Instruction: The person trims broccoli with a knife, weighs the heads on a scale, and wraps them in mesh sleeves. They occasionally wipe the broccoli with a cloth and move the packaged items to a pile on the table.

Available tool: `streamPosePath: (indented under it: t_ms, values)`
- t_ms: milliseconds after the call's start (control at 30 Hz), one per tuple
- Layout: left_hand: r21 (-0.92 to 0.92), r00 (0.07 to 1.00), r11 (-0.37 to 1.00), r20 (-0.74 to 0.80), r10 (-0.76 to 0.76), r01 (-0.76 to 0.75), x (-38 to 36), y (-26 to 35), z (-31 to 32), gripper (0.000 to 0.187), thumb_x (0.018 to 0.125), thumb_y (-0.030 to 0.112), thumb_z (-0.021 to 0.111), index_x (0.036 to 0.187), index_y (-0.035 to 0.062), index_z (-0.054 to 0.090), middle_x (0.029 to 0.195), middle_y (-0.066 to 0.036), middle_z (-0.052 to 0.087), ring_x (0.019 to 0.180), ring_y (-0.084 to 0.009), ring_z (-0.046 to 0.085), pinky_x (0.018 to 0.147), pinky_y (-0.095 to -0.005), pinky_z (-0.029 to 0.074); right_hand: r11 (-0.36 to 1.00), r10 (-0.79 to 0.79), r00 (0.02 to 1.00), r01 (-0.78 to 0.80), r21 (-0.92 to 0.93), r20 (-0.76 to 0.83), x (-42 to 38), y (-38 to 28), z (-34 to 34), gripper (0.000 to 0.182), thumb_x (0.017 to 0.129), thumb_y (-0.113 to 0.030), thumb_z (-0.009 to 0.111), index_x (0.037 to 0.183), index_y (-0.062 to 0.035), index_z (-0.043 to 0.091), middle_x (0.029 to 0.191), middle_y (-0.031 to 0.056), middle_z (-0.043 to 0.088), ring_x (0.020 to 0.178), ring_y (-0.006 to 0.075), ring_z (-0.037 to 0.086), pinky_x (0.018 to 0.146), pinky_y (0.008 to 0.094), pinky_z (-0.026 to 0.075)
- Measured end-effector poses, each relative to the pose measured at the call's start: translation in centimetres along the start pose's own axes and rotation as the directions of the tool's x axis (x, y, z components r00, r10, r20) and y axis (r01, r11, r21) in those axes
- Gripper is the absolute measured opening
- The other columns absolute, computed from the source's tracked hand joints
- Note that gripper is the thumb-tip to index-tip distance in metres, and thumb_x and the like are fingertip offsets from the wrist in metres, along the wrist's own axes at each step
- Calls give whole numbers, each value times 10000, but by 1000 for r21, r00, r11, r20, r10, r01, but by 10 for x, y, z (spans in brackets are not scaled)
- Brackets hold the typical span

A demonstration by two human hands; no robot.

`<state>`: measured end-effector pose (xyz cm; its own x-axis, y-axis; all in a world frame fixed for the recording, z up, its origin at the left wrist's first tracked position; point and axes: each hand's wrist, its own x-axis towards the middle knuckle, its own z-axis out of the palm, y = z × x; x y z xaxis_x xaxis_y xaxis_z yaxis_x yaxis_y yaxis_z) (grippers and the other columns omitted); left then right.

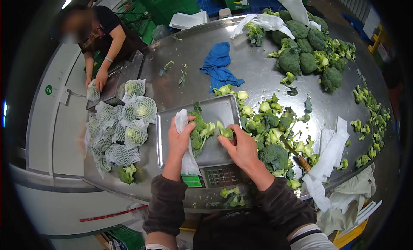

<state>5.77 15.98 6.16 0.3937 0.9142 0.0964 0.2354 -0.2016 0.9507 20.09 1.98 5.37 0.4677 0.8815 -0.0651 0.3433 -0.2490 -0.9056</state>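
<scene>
My left hand (176,140) grips a broccoli (199,133) with its pale stem pointing right. A white foam net sleeve (189,162) is pinched in the same hand and hangs down past the wrist. Between the fingers of my right hand (241,147) is a small broccoli floret (223,129), close to the stem end of the other piece. Both hands are above the metal tray (218,154) of a scale, whose keypad (222,176) and green display (192,179) show at its front edge.
Netted broccoli (137,133) are piled left; loose florets (269,121) and a wooden-handled knife (301,158) lie right. Whole broccoli (300,47) are heaped at the far right. A blue cloth (218,62) lies behind the tray. A co-worker (105,34) handles a netted piece at far left.
</scene>
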Motion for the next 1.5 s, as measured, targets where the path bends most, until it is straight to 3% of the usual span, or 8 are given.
streamPosePath:
  t_ms: [100,233,367,667,833,1133,1367,1500]
  values:
    - [-61,992,991,26,-120,121,3,3,0,253,763,120,599,971,-16,649,1148,-80,564,1040,-181,537,932,-285,370,989,-141,977,146,24,-160,3,10,14,357,841,-282,605,1075,-21,534,876,153,589,659,236,573,626,324,459]
    - [-56,989,988,59,-139,142,12,-3,-3,241,771,111,592,968,-16,649,1103,-69,582,1021,-173,542,918,-284,382,961,-89,994,68,269,66,4,-2,26,395,853,-256,564,1140,-16,436,1045,209,531,783,361,578,708,417,457]
    - [-100,986,981,52,-161,165,14,-9,-3,247,768,100,584,975,-19,645,1059,-62,598,998,-162,548,897,-277,396,986,-105,994,105,131,-5,10,-1,37,384,829,-211,573,1120,-18,415,1044,235,503,833,430,549,718,476,436]
    - [-99,991,986,25,-133,135,17,-2,-3,262,753,94,543,966,-28,634,1043,-71,599,968,-169,553,878,-278,406,987,-141,987,146,60,-76,34,4,63,371,808,-204,614,1074,-28,423,999,198,518,802,404,561,668,463,448]
    - [-136,984,975,57,-171,177,21,-1,-9,276,758,81,532,988,-25,641,1047,-73,598,982,-170,549,885,-275,395,942,-335,931,331,-52,-147,45,4,68,374,777,-204,634,1056,-53,436,924,142,537,777,360,579,627,441,465]
    - [-224,972,946,47,-231,236,23,-8,-9,357,764,59,479,1082,-43,609,1078,-103,597,995,-175,551,890,-273,401,957,-290,906,276,-91,-308,56,-10,95,342,772,-204,631,1044,-82,463,916,131,525,728,355,583,592,458,447]
    - [-252,975,942,50,-214,220,17,-8,-9,410,758,69,468,1133,-49,582,1102,-105,588,984,-171,551,883,-274,411,973,-232,953,226,-51,-194,58,-23,83,340,793,-197,612,1062,-73,445,928,147,516,774,385,571,640,492,430]
    - [-118,978,972,82,-193,201,22,-2,-6,407,755,79,471,1123,-57,584,1097,-107,588,981,-162,545,869,-274,417,948,-241,967,218,-233,-77,55,-28,71,410,798,-205,606,1130,-44,428,1134,178,470,906,364,555,747,476,435]
